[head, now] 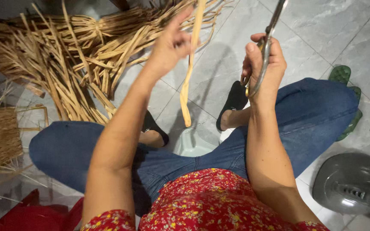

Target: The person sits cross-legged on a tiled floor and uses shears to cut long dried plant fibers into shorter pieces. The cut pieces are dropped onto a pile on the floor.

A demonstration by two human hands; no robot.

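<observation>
Here, left hand [172,45]: pinched on a pale strip [189,72], letting it hang free
Right hand [264,70]: clamped around scissors [265,45], blades up, far of the strip

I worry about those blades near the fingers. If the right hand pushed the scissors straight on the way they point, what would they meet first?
Nothing that shows: the scissors in the right hand point up out of the picture. The strip and left hand lie off to their left, though depth is unclear.
</observation>
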